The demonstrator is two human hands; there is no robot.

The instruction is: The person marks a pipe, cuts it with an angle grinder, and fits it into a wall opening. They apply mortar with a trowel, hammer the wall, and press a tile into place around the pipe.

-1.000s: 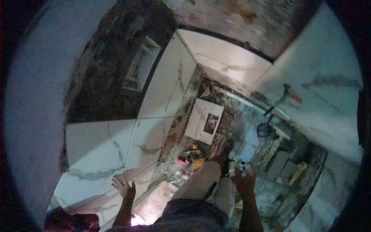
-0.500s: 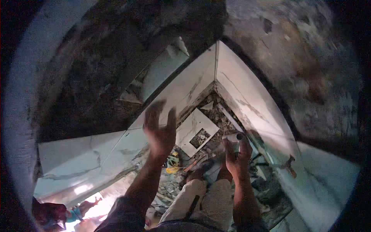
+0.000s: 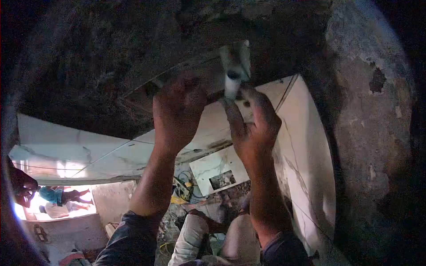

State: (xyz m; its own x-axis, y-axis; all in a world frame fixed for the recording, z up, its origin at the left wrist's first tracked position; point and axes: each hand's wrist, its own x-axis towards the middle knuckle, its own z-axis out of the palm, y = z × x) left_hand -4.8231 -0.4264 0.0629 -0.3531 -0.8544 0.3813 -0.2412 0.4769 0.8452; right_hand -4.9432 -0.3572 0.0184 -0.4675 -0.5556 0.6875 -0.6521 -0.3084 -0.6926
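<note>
My right hand [image 3: 253, 119] pinches a short white tube [image 3: 231, 84] with a dark opening at its upper end. It is raised before the wall, just below a pale broken piece [image 3: 242, 55]. My left hand [image 3: 179, 111] is raised beside it, over the dark upper wall; its fingers are curled and smeared, and what they hold, if anything, cannot be made out. A pale tile with a rectangular cutout [image 3: 199, 170] lies on the rubble below my hands.
White marbled tiles [image 3: 49, 153] line the left wall, and another tiled wall [image 3: 310, 150] meets them at the corner. Yellow items [image 3: 177, 199] lie on the rubble. At the lower left, people [image 3: 57, 195] are visible through a bright opening, near a dark hand [image 3: 22, 181].
Both my hands have moved up to the upper wall, the right one carrying the white tube. My left hand's spread fingers have curled. The view has turned leftward.
</note>
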